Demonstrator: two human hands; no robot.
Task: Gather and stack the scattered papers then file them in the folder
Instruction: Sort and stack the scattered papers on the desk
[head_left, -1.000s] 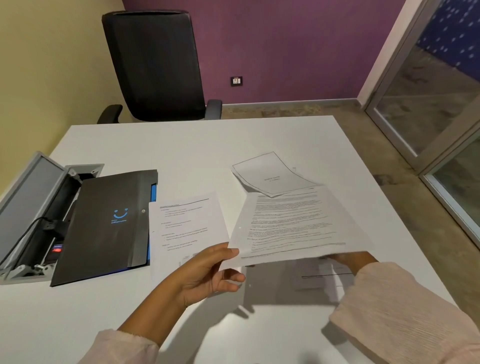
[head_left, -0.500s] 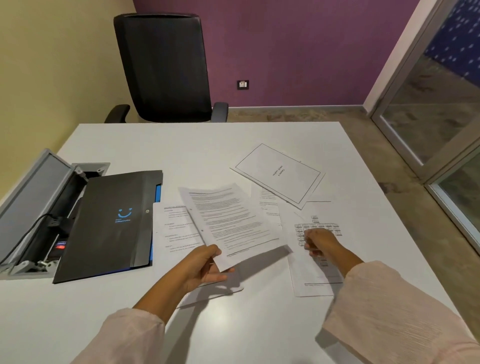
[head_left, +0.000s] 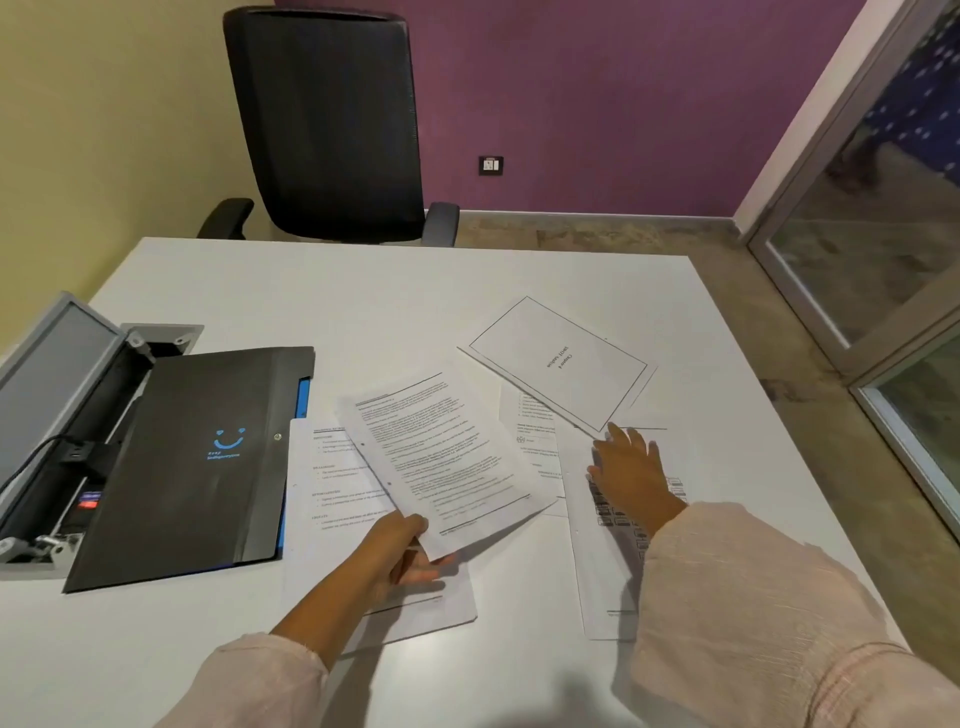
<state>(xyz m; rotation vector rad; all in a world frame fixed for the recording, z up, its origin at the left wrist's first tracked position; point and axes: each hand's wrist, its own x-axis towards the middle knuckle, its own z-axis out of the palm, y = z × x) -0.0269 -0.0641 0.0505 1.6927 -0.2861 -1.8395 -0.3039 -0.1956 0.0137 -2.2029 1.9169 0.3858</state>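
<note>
Left hand pinched the near corner of a held text sheet, lifted and tilted over another page lying flat beside the closed black folder — grip much as half a second before. Right hand had reached farther out, fingers spread flat, gripping nothing, on the diagram sheet, fingertips near the bordered title page. Beyond on the white table — an open cable box at left, a black chair behind.
</note>
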